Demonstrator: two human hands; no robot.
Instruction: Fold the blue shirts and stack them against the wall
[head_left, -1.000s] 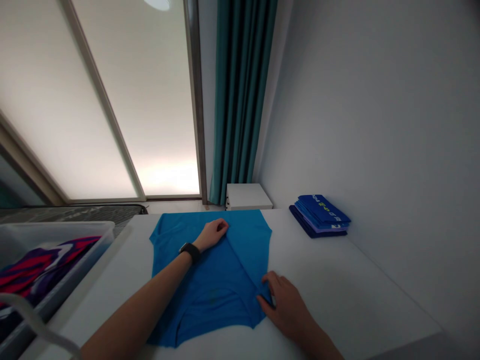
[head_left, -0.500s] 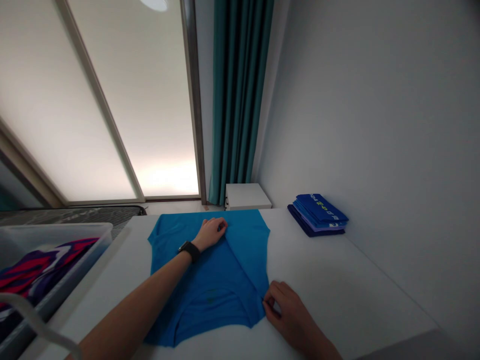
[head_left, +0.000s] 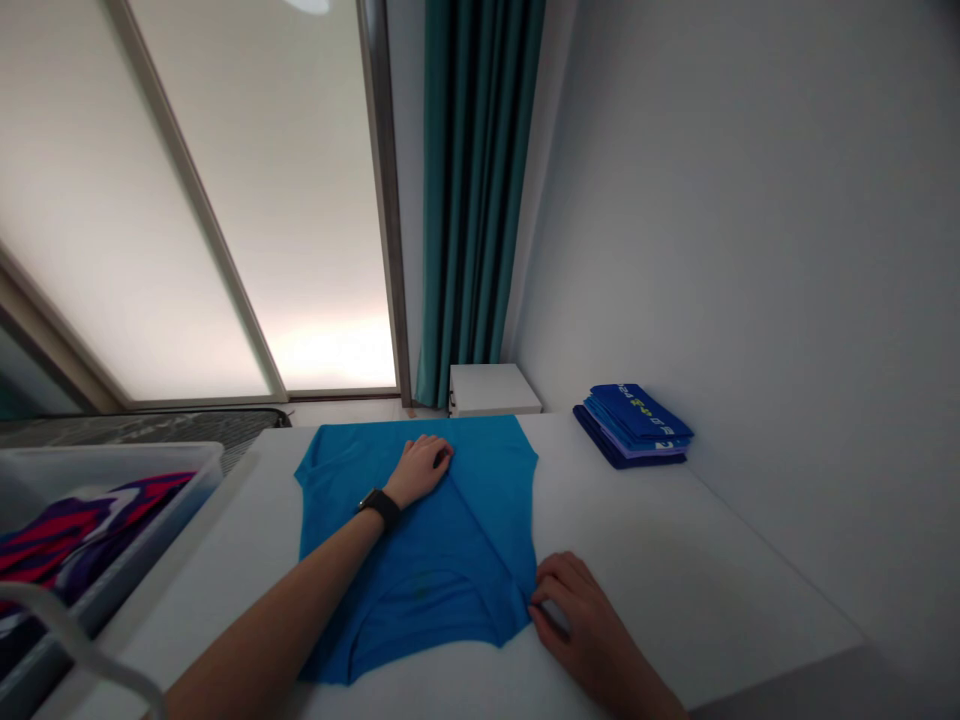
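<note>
A blue T-shirt [head_left: 420,540] lies flat on the white table, its neckline toward me and a diagonal crease running across its right half. My left hand [head_left: 421,468], with a dark watch on the wrist, rests on the far middle of the shirt, thumb and fingers pinched on the cloth at the top of that crease. At the shirt's near right edge, my right hand [head_left: 574,610] pinches the fabric between thumb and fingers. The pinched bits of cloth are mostly hidden by the fingertips.
Folded blue and purple clothes [head_left: 637,425] form a stack at the table's back right, near the wall. A translucent bin [head_left: 161,460] with red and purple clothing stands at left. A curved pale bar [head_left: 82,645] crosses the lower left. Behind the table is a white cabinet [head_left: 495,390].
My right hand has shifted very slightly, and the cloth by its fingertips is a little rumpled. My left hand stays in place on the shirt. The view has tilted marginally.
</note>
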